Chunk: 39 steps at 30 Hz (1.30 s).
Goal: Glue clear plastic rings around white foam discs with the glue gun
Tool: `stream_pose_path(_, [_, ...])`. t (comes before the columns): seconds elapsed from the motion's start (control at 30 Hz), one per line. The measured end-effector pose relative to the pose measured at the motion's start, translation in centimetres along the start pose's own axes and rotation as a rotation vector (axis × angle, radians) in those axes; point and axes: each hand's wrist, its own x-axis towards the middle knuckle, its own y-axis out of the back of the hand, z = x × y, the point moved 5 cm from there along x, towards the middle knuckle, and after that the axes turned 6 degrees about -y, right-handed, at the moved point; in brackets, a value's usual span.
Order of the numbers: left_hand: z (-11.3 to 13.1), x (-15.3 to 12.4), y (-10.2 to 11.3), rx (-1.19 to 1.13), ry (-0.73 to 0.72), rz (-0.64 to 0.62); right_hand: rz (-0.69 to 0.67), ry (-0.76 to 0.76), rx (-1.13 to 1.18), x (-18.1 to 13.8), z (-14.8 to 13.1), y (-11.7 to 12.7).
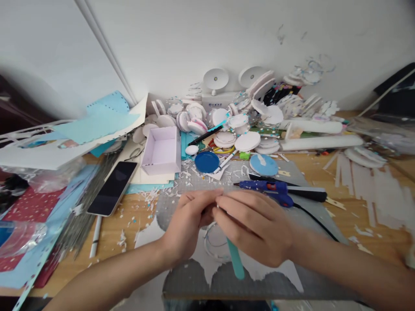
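Observation:
My left hand [188,220] and my right hand [256,224] meet above the grey cutting mat [184,285], fingertips touching. A slim tool with a flat teal handle [236,259] sticks out beneath my right hand, which is closed around it; its working end is hidden. The left fingers are pinched together, and whatever they hold is covered by the hands. Just under the hands shows a thin white ring [215,255], partly hidden. Below it lies a white sheet with jagged cut edges [204,268]. I cannot tell whether the ring is held or resting there.
A blue glue gun [266,186] with a black cord lies right of my hands. Behind are a lilac box [162,151], a dark blue lid [206,162] and a pile of white discs [247,141]. A phone [112,188] is at left. White scraps litter the mat.

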Motion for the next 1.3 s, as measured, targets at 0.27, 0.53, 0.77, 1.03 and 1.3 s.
stream_pose_path(0.27, [0.2, 0.2, 0.2, 0.215, -0.03, -0.121, 0.075, -0.311, 0.104, -2.8, 2.1, 1.0])
stream_pose_path(0.53, [-2.7, 0.2, 5.2, 0.808, 0.083, -0.243, 0.358, -0.852, 0.455, -8.1, 3.5, -1.3])
stream_pose_path(0.77, [-4.9, 0.2, 3.7, 0.67, 0.275, -0.558, 0.291, -1.069, 0.593, -8.8, 3.2, -3.0])
stream_pose_path(1.03, [-4.9, 0.0, 3.3, 0.415, 0.27, -0.63, 0.232, -1.233, 0.728, -9.8, 3.0, -3.7])
stream_pose_path(1.3, [-5.1, -0.3, 3.3, 0.357, 0.303, -0.549, 0.153, -1.248, 0.826, -9.7, 2.6, -4.4])
